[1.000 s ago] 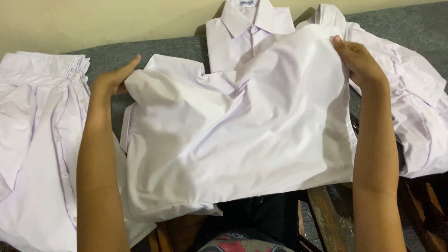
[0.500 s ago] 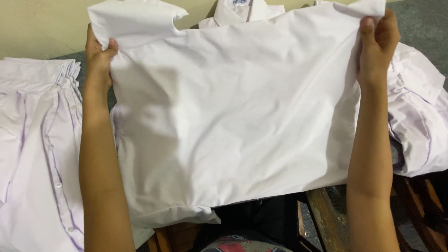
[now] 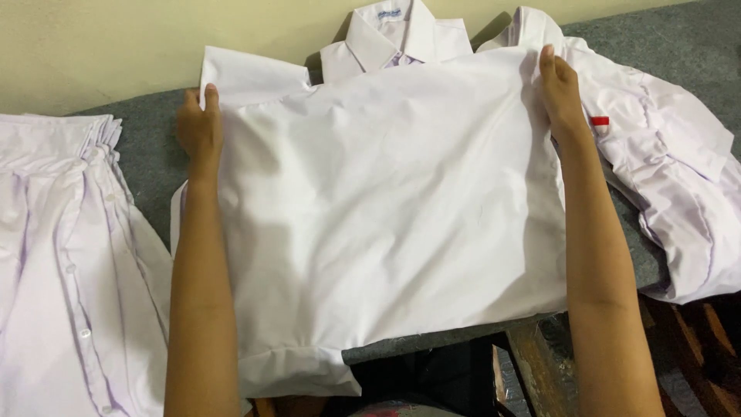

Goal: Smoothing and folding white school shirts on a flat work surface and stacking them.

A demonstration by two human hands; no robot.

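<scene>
In the head view, a white shirt (image 3: pixel 386 224) is seen spread flat across the middle of a grey padded surface (image 3: pixel 147 150), its lower edge hanging over the near edge at about 6 o'clock. Its upper left corner, at 10 o'clock, is pinched by the left hand (image 3: pixel 199 127), the thumb laid on top of the cloth and the other fingers tucked out of sight beneath it. Its upper right corner, at 1 o'clock, is pressed by the right hand (image 3: pixel 559 89), whose fingers are held together and laid flat on the cloth. At 12 o'clock, a folded white shirt (image 3: pixel 397 35) with its collar up is partly covered by the spread shirt's top edge. At 2 to 3 o'clock, a rumpled white shirt with a small red patch (image 3: pixel 664 170) is found just beside the right forearm, touching the spread shirt's right side. At 9 o'clock, a stack of white shirts (image 3: pixel 62 255) with button rows is seen just beside the left forearm. A pale wall (image 3: pixel 116 46) is seen along the top, and wooden slats (image 3: pixel 532 371) show at 5 o'clock below the surface's edge.
</scene>
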